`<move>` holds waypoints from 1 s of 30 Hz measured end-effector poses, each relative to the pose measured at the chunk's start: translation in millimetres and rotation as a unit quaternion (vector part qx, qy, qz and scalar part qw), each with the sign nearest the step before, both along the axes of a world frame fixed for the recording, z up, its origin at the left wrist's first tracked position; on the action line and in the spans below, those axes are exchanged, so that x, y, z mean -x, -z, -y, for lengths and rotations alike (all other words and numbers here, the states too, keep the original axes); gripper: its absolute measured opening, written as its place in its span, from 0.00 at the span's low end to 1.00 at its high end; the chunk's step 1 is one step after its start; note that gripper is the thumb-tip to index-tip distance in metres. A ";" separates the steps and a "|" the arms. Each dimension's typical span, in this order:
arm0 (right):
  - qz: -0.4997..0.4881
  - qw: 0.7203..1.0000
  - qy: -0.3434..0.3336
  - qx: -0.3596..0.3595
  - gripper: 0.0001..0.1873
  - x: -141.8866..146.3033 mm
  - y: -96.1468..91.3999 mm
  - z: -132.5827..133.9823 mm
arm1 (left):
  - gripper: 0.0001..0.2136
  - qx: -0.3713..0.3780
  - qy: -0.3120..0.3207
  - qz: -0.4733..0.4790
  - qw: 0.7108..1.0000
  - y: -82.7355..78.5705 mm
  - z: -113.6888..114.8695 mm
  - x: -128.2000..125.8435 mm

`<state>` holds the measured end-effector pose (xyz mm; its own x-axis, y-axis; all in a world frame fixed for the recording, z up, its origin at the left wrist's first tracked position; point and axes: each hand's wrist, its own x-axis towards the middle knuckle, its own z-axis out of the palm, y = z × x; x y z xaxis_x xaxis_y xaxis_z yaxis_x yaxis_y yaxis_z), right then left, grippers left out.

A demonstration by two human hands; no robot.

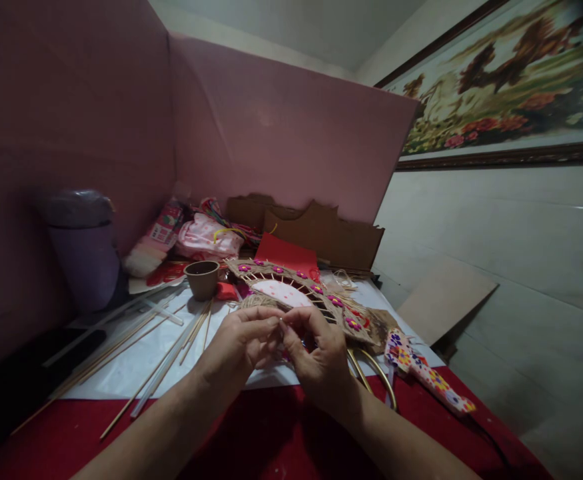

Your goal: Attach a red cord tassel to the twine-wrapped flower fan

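In the head view, we take the flowered fan-shaped piece (pixel 291 292) as our landmark. It lies just beyond the hands, its woven band set with pink flowers and its inner panel white with pink dots. In front of it, we see the left hand (pixel 251 337) and the right hand (pixel 320 348) raised together, thumbs and forefingers curled in until the fingertips meet. Whether they grasp anything, we cannot tell; any such piece is too small to make out.

By the fan's near-left side we find a twine ball (pixel 260 303), partly hidden behind the left hand. Left of the fan stands a brown cup (pixel 204 283), with thin sticks (pixel 197 332) lying nearer to us. Behind the fan we notice a red card (pixel 287 253) and cut cardboard (pixel 316 230). At its near-right end are gold-coloured handles (pixel 390 387) and, farther right, a flower-patterned tool (pixel 428 377) with a dark cord.
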<state>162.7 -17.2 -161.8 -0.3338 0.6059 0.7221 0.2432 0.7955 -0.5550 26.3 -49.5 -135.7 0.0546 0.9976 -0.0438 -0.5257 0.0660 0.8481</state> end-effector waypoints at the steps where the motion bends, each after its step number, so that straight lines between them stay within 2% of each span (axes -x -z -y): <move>1: -0.001 1.000 -0.003 0.001 0.02 -0.1 -0.5 0.4 | 0.07 -0.003 0.000 -0.002 1.000 0.8 0.1 0.2; 13: -0.048 0.997 -0.057 0.016 0.06 1.1 -1.2 1.7 | 0.09 -0.013 0.003 -0.010 1.000 0.7 1.2 0.0; 23: -0.029 0.999 -0.032 -0.008 0.05 -0.5 -0.9 0.4 | 0.09 -0.021 0.024 -0.006 0.999 3.8 -1.9 0.8; 30: -0.030 0.999 -0.025 0.000 0.06 -0.2 2.5 -1.5 | 0.10 -0.011 0.030 0.025 0.999 8.0 -2.6 2.8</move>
